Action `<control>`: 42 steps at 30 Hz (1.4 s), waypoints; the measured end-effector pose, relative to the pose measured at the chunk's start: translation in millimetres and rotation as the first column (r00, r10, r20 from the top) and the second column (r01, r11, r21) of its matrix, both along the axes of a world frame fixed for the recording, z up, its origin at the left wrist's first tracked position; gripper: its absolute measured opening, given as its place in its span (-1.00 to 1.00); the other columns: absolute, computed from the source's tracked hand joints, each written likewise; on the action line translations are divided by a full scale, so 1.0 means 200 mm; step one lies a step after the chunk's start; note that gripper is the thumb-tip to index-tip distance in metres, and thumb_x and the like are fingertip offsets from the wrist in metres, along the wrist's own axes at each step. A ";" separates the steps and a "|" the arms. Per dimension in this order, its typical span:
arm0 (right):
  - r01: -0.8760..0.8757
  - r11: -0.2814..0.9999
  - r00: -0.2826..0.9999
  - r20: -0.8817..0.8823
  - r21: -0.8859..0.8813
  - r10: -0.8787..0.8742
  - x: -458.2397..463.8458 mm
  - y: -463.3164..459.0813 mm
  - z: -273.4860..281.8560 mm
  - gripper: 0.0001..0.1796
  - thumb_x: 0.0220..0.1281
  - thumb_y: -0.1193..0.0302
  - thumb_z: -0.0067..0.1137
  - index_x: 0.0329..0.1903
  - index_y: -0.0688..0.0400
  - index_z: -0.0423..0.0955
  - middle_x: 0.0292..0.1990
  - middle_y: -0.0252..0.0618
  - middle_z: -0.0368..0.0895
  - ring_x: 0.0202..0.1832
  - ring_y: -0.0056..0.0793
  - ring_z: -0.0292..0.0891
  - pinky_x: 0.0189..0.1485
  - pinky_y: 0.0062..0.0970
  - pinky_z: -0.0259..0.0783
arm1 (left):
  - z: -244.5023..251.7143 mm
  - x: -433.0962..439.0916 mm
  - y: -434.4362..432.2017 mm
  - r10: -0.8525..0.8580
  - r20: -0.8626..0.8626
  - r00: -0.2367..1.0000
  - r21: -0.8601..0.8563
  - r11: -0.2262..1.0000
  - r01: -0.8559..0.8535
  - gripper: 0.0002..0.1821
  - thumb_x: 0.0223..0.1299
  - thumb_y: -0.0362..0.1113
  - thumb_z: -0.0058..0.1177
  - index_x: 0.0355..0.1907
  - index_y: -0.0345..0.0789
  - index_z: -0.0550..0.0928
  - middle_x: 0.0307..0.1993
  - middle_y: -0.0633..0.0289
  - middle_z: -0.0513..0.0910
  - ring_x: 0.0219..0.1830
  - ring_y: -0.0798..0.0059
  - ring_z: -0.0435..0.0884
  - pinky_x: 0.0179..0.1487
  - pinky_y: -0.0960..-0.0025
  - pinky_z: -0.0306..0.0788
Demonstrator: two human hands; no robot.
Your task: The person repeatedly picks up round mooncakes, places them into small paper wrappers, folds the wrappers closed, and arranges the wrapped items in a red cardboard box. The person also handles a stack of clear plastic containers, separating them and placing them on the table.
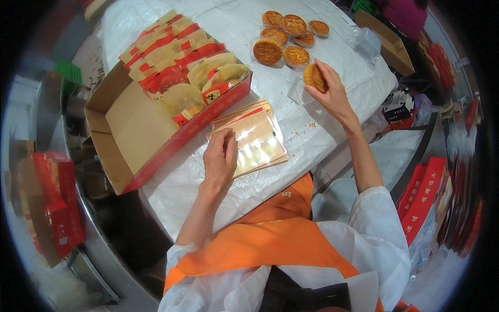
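Note:
My right hand (pixel 332 90) grips a golden mooncake (pixel 315 78) by its edge, tilted up over a clear plastic tray (pixel 300 89). Beyond it, several more mooncakes (pixel 296 56) sit in clear trays on the white woven sheet. My left hand (pixel 220 154), fingers curled, rests at the left edge of a stack of flat printed plastic bags (pixel 259 142); its fingertips are hidden, so whether it pinches a bag does not show. Left of the bags stands a red cardboard box (pixel 191 130). Rows of bagged mooncakes (pixel 183 99) fill its far part, and its bare bottom shows nearer me.
The white sheet (pixel 175 206) covers the table, with crumbs (pixel 312 124) near its right edge. A crumpled clear plastic bag (pixel 364 45) and an open cardboard box (pixel 386 46) are at the far right. Red boxes stand at left (pixel 58 195) and right (pixel 423 199).

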State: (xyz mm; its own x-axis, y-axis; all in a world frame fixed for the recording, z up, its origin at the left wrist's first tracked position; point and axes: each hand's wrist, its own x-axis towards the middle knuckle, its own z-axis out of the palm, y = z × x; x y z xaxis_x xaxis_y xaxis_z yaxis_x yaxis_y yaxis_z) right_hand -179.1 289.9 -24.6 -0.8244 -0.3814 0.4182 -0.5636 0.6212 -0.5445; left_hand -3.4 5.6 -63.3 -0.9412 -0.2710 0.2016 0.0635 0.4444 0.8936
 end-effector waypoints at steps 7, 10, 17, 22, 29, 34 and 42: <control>0.068 0.867 0.993 -0.114 0.494 -0.013 -0.06 -0.26 -0.17 -0.25 0.28 0.07 0.10 0.40 0.14 0.13 0.35 0.00 0.14 0.38 -0.05 0.08 0.41 -0.17 0.02 | -0.02 0.01 0.00 0.011 0.094 0.996 0.089 0.996 -0.019 -0.78 0.23 -0.46 0.04 -0.06 -0.40 0.54 -0.25 0.08 0.59 -0.27 0.36 0.59 -0.15 0.41 0.47; 0.032 0.857 0.985 -0.161 0.514 0.060 -0.04 -0.24 -0.17 -0.21 0.19 0.09 0.20 0.38 0.15 0.15 0.36 0.03 0.10 0.39 -0.04 0.05 0.39 -0.15 0.06 | -0.04 0.00 -0.01 -0.003 0.081 0.997 0.085 0.996 -0.004 -0.78 0.24 -0.46 0.03 -0.05 -0.40 0.54 -0.25 0.13 0.58 -0.28 0.45 0.57 -0.19 0.46 0.45; -0.145 0.927 0.986 -0.028 0.346 0.165 0.11 -0.14 -0.12 -0.19 -0.02 0.27 0.36 0.30 0.19 0.22 0.21 0.04 0.24 0.28 -0.04 0.17 0.31 -0.18 0.18 | 0.05 0.01 -0.01 0.009 -0.007 1.000 -0.007 1.000 -0.009 -0.77 0.21 -0.48 0.06 -0.06 -0.41 0.54 -0.25 0.11 0.58 -0.32 0.43 0.56 -0.23 0.45 0.45; -0.076 0.995 0.991 0.117 0.062 0.069 0.24 -0.13 -0.03 -0.23 -0.13 0.44 0.39 0.23 0.20 0.28 0.10 -0.03 0.40 0.17 -0.08 0.31 0.25 -0.22 0.24 | 0.21 -0.06 0.06 -0.096 -0.139 0.986 -0.011 0.995 0.095 -0.70 0.18 -0.41 0.13 -0.02 -0.42 0.52 -0.15 0.06 0.55 -0.26 0.40 0.55 -0.21 0.42 0.46; -0.326 0.939 0.935 -0.110 0.105 0.337 0.38 -0.24 0.17 -0.20 -0.19 0.41 0.46 0.19 0.18 0.29 0.13 -0.04 0.39 0.19 -0.06 0.30 0.25 -0.20 0.25 | 0.31 -0.28 0.30 -0.482 0.199 0.853 0.891 0.451 0.048 -0.26 0.30 -0.10 0.10 0.39 -0.34 0.10 0.10 0.07 0.42 0.02 0.38 0.52 -0.06 0.43 0.49; -0.313 0.949 0.949 -0.028 0.029 0.314 0.43 -0.22 0.22 -0.16 -0.15 0.26 0.49 0.22 0.16 0.27 0.24 0.01 0.29 0.29 0.03 0.20 0.30 -0.16 0.21 | 0.31 -0.31 0.35 -0.483 0.100 0.870 0.921 0.376 0.103 -0.33 0.34 -0.18 0.03 0.39 -0.34 0.12 0.16 0.06 0.38 0.13 0.29 0.48 0.03 0.23 0.52; -0.418 0.860 0.845 -0.223 0.292 0.486 0.45 -0.14 0.19 -0.36 -0.07 0.46 0.35 0.16 0.09 0.36 0.19 -0.25 0.41 0.24 -0.18 0.31 0.29 -0.21 0.22 | 0.31 -0.30 0.27 -0.626 0.148 0.765 0.932 0.348 0.104 -0.53 0.35 -0.24 -0.01 0.24 -0.39 0.32 0.04 0.12 0.48 0.07 0.41 0.51 0.06 0.30 0.48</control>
